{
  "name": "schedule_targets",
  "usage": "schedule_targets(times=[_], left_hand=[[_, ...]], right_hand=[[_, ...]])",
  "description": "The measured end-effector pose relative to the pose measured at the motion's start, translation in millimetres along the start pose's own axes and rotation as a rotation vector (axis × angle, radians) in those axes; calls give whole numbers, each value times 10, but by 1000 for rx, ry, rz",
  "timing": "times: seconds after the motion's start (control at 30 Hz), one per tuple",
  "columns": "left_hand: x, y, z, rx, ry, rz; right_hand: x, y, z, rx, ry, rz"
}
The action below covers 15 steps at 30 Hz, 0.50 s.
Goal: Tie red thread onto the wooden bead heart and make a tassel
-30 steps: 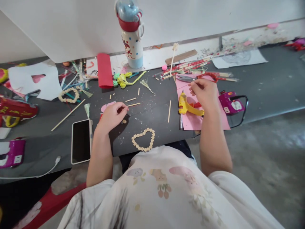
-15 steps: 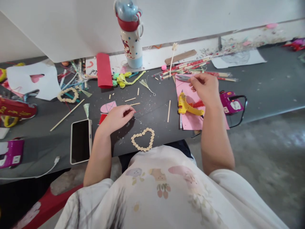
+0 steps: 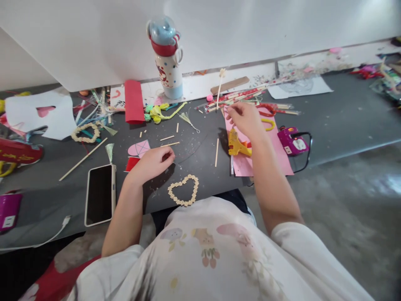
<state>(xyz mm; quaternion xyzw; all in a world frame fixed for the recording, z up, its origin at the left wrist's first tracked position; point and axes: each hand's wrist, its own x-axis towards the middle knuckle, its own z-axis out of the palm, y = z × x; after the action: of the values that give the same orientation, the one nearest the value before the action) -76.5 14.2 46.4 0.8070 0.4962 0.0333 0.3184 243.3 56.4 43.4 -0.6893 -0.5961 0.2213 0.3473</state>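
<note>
My left hand (image 3: pixel 156 161) is above the table's near half, thumb and fingers pinched together. A faint thin thread (image 3: pixel 192 152) trails from its fingertips over the dark surface. My right hand (image 3: pixel 246 119) hovers over a pink sheet (image 3: pixel 261 165), its fingers loosely curled and apart with nothing seen in them. Beside its wrist lie scissors (image 3: pixel 268 124) with red and yellow handles; the hand hides their blades. Under the right hand rests a yellow glue gun (image 3: pixel 236 145). Between my arms, near the edge, lies a beaded heart (image 3: pixel 196 190).
A phone (image 3: pixel 99 196) lies to the left. A water bottle (image 3: pixel 169 71) stands at the back beside a red paper piece (image 3: pixel 133 102). Wrapped sticks (image 3: pixel 238 98) lie at the back right. A purple box with a cable (image 3: pixel 291 142) sits right of the pink sheet.
My right hand has moved left and let go of the scissors, which now lie on the pink sheet. My left hand stays pinched nearly in place. The view has shifted slightly.
</note>
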Motion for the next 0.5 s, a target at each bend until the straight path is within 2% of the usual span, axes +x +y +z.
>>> schedule_targets(times=[0.13, 0.2, 0.27, 0.3, 0.4, 0.5], left_hand=[[9, -10, 2, 2, 4, 11], [10, -15, 0, 0, -1, 9], [13, -17, -3, -8, -6, 5], [15, -17, -5, -14, -9, 5], [27, -5, -11, -36, -9, -3], [38, 21, -21, -43, -9, -20]], right_hand=[[194, 229, -299, -317, 62, 18], [291, 409, -507, -480, 2, -6], [377, 593, -682, -668, -101, 41], [414, 678, -745, -689, -148, 48], [498, 884, -830, -785, -234, 18], [546, 1004, -815, -802, -287, -15]])
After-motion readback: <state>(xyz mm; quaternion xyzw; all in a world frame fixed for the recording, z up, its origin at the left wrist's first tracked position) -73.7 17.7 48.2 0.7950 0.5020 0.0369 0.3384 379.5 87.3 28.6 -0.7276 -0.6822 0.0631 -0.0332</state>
